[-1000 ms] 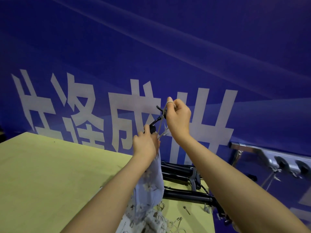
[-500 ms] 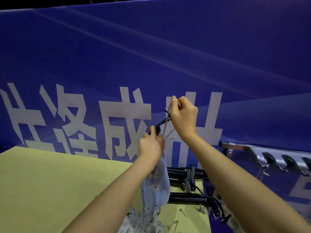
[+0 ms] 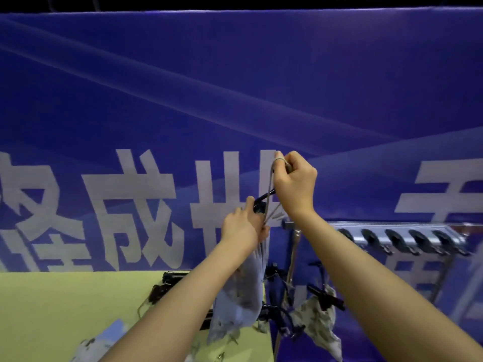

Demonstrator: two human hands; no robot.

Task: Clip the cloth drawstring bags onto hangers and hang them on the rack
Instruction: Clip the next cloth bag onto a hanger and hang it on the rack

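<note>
Head view: your left hand (image 3: 241, 228) is raised in front of the blue banner (image 3: 235, 87), fingers curled round the gathered top of a pale floral bag (image 3: 243, 307) that hangs down past your forearm, above the yellow table (image 3: 65, 309). Thumb sits near a black hanger clip (image 3: 261, 202), blurred, so contact is unclear. Your right hand (image 3: 294, 184) is higher, curled tight, with the bag's cord (image 3: 270, 184) looped over the raised index finger and running down to the left hand. Metal rack (image 3: 402, 235) with a row of black hooks is to the right, just behind your right wrist. Another patterned bag (image 3: 317, 320) on a black hanger hangs below the rack. Black hangers (image 3: 172, 279) lie at the table's far edge. More floral cloth (image 3: 104, 340) lies on the table by your left forearm.
</note>
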